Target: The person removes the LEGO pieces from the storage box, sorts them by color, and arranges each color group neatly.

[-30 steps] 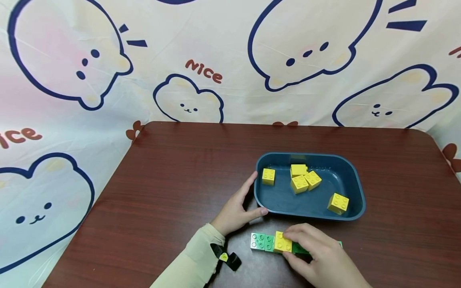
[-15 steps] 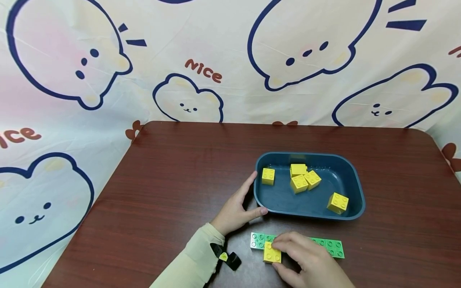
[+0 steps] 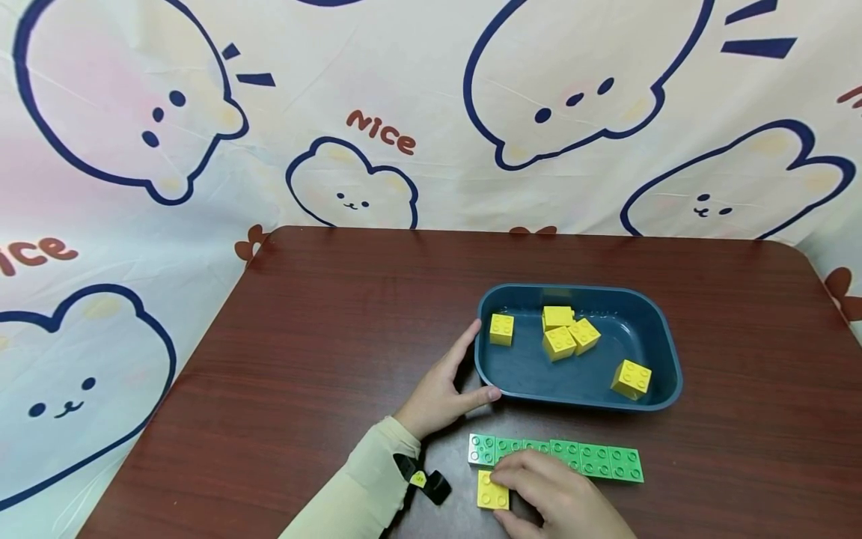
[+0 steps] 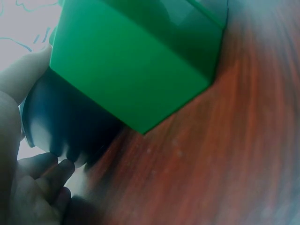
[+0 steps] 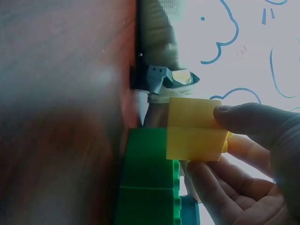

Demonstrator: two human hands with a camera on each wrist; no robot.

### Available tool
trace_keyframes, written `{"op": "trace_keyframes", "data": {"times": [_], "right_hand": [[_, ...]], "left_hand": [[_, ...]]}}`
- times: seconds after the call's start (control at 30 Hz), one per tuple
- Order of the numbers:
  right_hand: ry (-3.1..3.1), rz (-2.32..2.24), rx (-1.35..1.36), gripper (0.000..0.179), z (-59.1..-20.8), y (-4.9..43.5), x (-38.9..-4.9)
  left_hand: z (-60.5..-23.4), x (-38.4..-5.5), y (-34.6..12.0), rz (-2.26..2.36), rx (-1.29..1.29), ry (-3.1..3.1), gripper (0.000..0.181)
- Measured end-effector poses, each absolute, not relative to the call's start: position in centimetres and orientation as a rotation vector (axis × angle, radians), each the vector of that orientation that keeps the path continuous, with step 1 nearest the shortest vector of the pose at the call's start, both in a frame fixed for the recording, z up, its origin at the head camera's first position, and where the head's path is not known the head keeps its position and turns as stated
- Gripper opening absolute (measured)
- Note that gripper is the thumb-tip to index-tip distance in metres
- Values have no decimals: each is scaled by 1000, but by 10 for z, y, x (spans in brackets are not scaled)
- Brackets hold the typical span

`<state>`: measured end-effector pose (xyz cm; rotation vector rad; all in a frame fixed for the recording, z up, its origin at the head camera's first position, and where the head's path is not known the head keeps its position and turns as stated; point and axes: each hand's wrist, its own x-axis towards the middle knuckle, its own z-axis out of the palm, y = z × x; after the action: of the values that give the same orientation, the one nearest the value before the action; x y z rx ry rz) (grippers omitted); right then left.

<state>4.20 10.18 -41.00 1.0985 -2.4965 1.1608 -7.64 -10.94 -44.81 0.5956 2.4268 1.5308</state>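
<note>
Yellow bricks [image 3: 492, 494], green bricks [image 3: 566, 451], dark blue tray [image 3: 525, 378], red-brown wood-grained table [image 3: 323, 337], pale cartoon-printed backdrop [image 3: 431, 75]

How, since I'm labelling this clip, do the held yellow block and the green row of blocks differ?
The yellow block is a single short piece; the green row is several blocks end to end. The right hand holds the yellow block raised; the green row rests on the table. Both have studded tops.

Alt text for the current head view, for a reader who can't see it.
A right hand pinches a yellow block near the left end of a green block row on a brown table. A left hand touches a blue tray containing five more yellow blocks.
</note>
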Motion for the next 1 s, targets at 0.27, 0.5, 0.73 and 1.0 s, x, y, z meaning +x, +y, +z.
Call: {"op": "trace_keyframes", "data": {"times": [0.27,0.5,0.73,1.0], "right_hand": [[-2512,1186,1173,32,-418,98,41],[-2469,1188,1207,28,-426,94,42],[-2482,1188,1262,20,-432,93,41],[-2508,1134,1270,18,-437,91,42]], "left_hand": [[-448,-77,-110,1541,606,2428,97],[-448,-77,-110,1534,602,2428,96],[-448,-77,-110,1530,602,2433,97],[-449,-78,-109,1528,600,2429,97]]}}
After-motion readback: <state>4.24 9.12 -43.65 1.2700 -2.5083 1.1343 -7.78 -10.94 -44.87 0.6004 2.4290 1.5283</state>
